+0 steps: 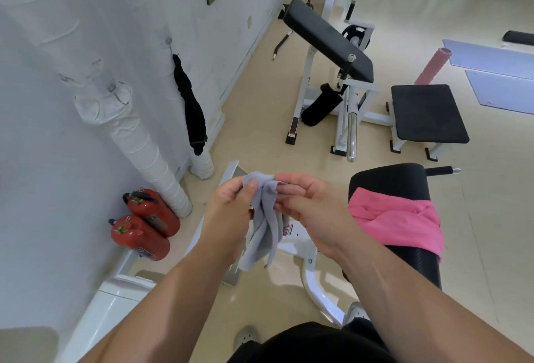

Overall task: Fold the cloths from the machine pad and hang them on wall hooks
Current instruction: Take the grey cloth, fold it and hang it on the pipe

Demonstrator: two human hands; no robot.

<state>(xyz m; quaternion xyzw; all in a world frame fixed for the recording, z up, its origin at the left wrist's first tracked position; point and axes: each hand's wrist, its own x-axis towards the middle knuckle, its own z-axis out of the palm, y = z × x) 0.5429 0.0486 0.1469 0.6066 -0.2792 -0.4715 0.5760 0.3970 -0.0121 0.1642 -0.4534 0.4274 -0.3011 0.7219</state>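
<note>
Left hand (231, 203) and right hand (306, 206) both pinch top edge of grey cloth (267, 224); cloth hangs crumpled. Pink cloth (396, 218) draped over black machine pad (390, 177). Black cloth (192, 108) hangs on wall hook (168, 42).

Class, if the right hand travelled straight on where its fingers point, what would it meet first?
Probably the left hand: the right hand points leftward through the grey cloth both hold, though depth is unclear.
</note>
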